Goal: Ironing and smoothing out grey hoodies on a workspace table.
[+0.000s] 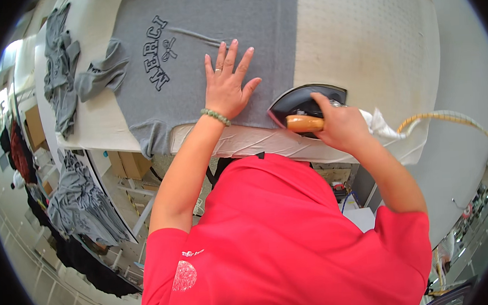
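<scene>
A grey T-shirt [202, 21] with dark outlined lettering and a bow print lies spread on the pale cloth-covered ironing table [365, 27]. On the shirt my left hand [229, 86] rests flat, fingers spread, holding nothing. My right hand [340, 125] is closed around the tan handle of a dark steam iron [308, 101]. The iron's tip reaches the shirt's lower hem corner; the rest of it sits over the bare cloth. A wrapped hose [448, 116] runs from the iron off to the right.
A crumpled grey garment [60, 68] lies at the table's left end. Several grey garments [85, 201] hang below it on a rack, with dark clothes [86, 268] farther down. A cardboard box [128, 164] stands under the table. A grey surface [462, 72] borders the right side.
</scene>
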A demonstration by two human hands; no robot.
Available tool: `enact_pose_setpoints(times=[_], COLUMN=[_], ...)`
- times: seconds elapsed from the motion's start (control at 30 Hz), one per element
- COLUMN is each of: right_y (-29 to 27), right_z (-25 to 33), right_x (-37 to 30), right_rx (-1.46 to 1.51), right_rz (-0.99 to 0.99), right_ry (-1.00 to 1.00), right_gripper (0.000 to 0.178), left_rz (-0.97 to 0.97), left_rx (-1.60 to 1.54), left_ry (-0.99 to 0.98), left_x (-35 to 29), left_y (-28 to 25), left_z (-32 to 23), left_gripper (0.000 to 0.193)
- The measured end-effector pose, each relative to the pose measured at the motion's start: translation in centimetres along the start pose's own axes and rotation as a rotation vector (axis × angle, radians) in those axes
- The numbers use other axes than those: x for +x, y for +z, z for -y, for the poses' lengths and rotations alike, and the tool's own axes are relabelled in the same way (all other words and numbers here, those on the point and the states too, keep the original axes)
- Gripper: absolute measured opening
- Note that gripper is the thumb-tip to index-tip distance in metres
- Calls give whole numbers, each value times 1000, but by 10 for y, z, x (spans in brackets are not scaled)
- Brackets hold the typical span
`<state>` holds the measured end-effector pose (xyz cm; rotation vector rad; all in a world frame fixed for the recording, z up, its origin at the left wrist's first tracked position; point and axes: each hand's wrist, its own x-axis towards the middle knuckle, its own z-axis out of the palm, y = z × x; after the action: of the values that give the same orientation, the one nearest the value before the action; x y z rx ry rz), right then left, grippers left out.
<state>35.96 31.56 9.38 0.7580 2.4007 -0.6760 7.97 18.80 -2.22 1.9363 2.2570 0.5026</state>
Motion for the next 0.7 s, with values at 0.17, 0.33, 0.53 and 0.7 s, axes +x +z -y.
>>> enact_pose_setpoints(times=[0.17, 0.33, 0.53, 0.7], right_y=[3, -10, -63, -102], right_z=[-21, -24, 22, 98], right_x=[3, 15, 63, 177], right_rx=[222, 401, 431, 27], right_rz=[-201, -315, -246, -188], right_ry=[201, 248, 233, -155], right_gripper=[72, 65, 59, 43], left_rz=[-154, -211, 39, 136], left_rx=[493, 387, -8, -37], left_ry=[-528, -875, -86, -230], left_x=[-24, -52, -80, -91], left_y=[-3, -51, -14, -14], left_z=[96, 143, -7, -19], left_gripper=[80, 70, 78, 80])
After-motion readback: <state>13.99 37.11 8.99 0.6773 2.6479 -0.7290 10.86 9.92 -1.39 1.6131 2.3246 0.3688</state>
